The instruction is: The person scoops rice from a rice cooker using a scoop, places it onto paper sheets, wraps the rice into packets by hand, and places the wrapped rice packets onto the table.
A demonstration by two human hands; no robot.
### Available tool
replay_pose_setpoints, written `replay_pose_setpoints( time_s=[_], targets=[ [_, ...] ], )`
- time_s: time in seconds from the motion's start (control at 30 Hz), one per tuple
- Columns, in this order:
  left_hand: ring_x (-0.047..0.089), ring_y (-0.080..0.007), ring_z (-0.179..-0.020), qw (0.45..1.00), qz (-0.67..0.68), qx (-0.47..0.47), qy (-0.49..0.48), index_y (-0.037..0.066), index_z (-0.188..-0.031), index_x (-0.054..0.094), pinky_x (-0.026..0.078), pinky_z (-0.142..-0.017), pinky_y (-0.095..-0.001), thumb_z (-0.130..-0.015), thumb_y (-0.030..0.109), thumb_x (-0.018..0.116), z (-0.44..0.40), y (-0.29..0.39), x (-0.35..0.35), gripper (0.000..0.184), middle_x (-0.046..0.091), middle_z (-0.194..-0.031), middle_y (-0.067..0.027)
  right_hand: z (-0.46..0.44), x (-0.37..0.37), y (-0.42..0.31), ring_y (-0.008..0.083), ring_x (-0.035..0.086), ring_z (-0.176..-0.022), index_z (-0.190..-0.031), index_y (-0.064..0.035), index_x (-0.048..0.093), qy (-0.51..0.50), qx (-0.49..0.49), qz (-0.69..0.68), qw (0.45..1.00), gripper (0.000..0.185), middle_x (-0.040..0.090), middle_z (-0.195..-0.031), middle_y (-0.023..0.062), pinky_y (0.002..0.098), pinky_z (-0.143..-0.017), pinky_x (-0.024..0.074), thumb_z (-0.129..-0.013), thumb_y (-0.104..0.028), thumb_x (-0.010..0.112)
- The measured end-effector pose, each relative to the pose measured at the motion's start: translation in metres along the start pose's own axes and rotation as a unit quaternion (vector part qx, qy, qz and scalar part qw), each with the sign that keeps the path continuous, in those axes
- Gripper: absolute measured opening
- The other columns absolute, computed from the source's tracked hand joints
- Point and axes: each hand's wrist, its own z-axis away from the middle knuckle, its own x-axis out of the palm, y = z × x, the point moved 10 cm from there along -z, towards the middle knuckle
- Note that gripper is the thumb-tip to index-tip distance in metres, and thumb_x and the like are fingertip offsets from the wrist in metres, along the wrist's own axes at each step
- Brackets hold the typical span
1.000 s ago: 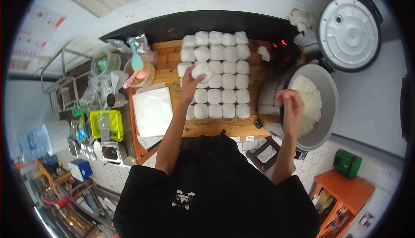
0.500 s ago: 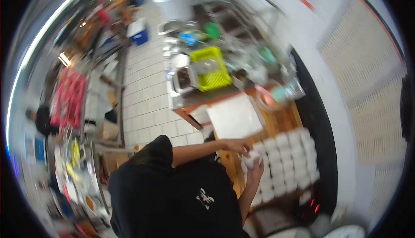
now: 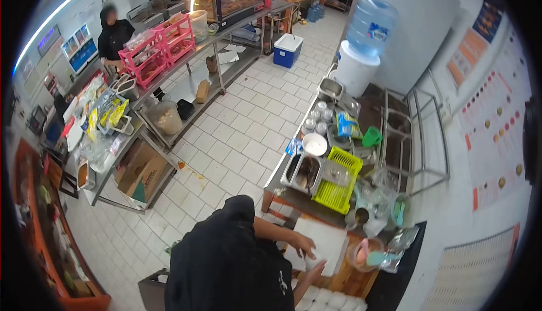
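My left hand (image 3: 303,244) is over a stack of white sheets (image 3: 327,237), its fingers bent down onto a small white wrapped bundle (image 3: 311,262). Cupped against the near side of that bundle is my right hand (image 3: 312,274). The bundle sits between both hands, and its contents are hidden. Rows of similar white bundles (image 3: 330,299) lie on the wooden table (image 3: 358,280) beside my right forearm, partly cut off by the bottom of the view.
Beyond the sheets stands a plastic tub (image 3: 361,260) with pink and teal items. A side table carries a lime-green basket (image 3: 333,198), metal pans (image 3: 302,172) and a white bowl (image 3: 314,144). A water dispenser (image 3: 357,68) stands behind. Another person (image 3: 114,37) is across the room.
The view has swung up and left, showing more of the room. My hands have moved from the bundle rows to over the white sheets, still around a white bundle.
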Motion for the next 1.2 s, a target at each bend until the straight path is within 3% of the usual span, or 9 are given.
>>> replay_pose_setpoints(
  time_s=[0.3,0.47,0.53,0.63,0.73,0.8,0.93,1.1,1.2],
  targets=[
    [0.060,-0.0315,-0.112,0.947,-0.312,0.053,-0.060,0.007,-0.127,0.052,0.053,-0.087,-0.0495,-0.087,0.021,0.068,-0.151,0.027,-0.053,0.045,0.057,-0.125,-0.0184,-0.045,-0.013,0.038,0.0275,0.064,-0.095,-0.127,0.0038,0.047,0.048,0.042,0.146,0.987,0.054,0.062,-0.108,0.0175,0.0371,-0.078,0.0526,-0.088,-0.026,0.070],
    [0.062,-0.0333,-0.108,0.781,-0.519,0.326,0.119,0.008,-0.125,0.053,0.053,-0.086,-0.0511,-0.086,0.015,0.065,-0.190,0.020,-0.069,0.042,0.056,-0.126,-0.0191,-0.078,-0.016,0.073,0.0265,0.066,-0.080,-0.095,0.0036,0.064,0.062,-0.153,0.255,0.953,0.027,0.067,-0.079,0.0143,0.0389,-0.071,0.0522,-0.078,-0.014,0.075],
    [0.060,-0.0362,-0.108,0.750,-0.556,0.316,0.171,0.011,-0.122,0.054,0.051,-0.084,-0.0510,-0.084,0.012,0.057,-0.180,0.031,-0.055,0.038,0.054,-0.125,-0.0196,-0.078,-0.023,0.093,0.0359,0.063,-0.084,-0.088,0.0030,0.068,0.146,-0.056,0.275,0.949,0.021,0.066,-0.084,0.0204,0.0447,-0.081,0.0490,-0.077,-0.015,0.070],
    [0.055,-0.0305,-0.112,0.630,-0.707,0.322,0.013,0.005,-0.118,0.059,0.044,-0.092,-0.0461,-0.084,0.015,0.054,-0.149,0.035,-0.017,0.036,0.059,-0.115,-0.0166,-0.031,-0.004,0.029,0.0389,0.057,-0.090,-0.085,0.0007,0.066,0.238,-0.153,0.392,0.875,0.015,0.062,-0.093,0.0203,0.0492,-0.084,0.0439,-0.081,-0.014,0.064],
    [0.057,-0.0333,-0.115,0.682,-0.609,0.402,-0.049,0.005,-0.121,0.060,0.042,-0.099,-0.0474,-0.075,0.030,0.070,-0.136,0.018,-0.030,0.054,0.062,-0.119,-0.0157,0.002,0.026,0.012,0.0344,0.056,-0.095,-0.089,-0.0040,0.065,0.272,-0.328,0.507,0.750,0.015,0.063,-0.095,0.0148,0.0473,-0.086,0.0436,-0.089,-0.017,0.058],
    [0.055,-0.0314,-0.120,0.683,-0.641,0.330,-0.115,0.005,-0.127,0.057,0.042,-0.099,-0.0449,-0.074,0.033,0.071,-0.106,0.033,-0.027,0.061,0.059,-0.130,-0.0152,0.003,0.024,0.011,0.0343,0.057,-0.096,-0.095,-0.0043,0.065,0.251,-0.210,0.483,0.812,0.017,0.063,-0.096,0.0146,0.0466,-0.087,0.0440,-0.090,-0.020,0.060],
    [0.060,-0.0296,-0.098,0.657,-0.666,0.343,-0.084,0.011,-0.105,0.060,0.047,-0.078,-0.0425,-0.074,0.026,0.070,-0.100,0.044,-0.030,0.036,0.060,-0.098,-0.0093,0.003,0.023,0.024,0.0288,0.056,-0.093,-0.128,-0.0108,0.057,0.217,-0.143,0.389,0.884,0.049,0.064,-0.086,0.0051,0.0434,-0.088,0.0427,-0.085,-0.033,0.069],
    [0.058,-0.0342,-0.107,0.726,-0.616,0.285,-0.115,0.008,-0.112,0.055,0.047,-0.089,-0.0481,-0.076,0.016,0.076,-0.093,0.055,-0.024,0.042,0.057,-0.110,-0.0120,0.010,0.011,-0.006,0.0285,0.057,-0.104,-0.104,-0.0122,0.065,0.259,-0.101,0.405,0.871,0.027,0.065,-0.097,0.0054,0.0430,-0.089,0.0418,-0.082,-0.027,0.070],
    [0.058,-0.0352,-0.111,0.673,-0.688,0.253,-0.095,0.008,-0.121,0.049,0.047,-0.092,-0.0478,-0.076,0.017,0.077,-0.094,0.055,-0.032,0.053,0.056,-0.114,-0.0133,0.007,0.009,-0.003,0.0288,0.058,-0.103,-0.098,-0.0120,0.066,0.243,-0.168,0.343,0.892,0.022,0.066,-0.098,0.0048,0.0437,-0.089,0.0414,-0.082,-0.027,0.070]
  ],
)
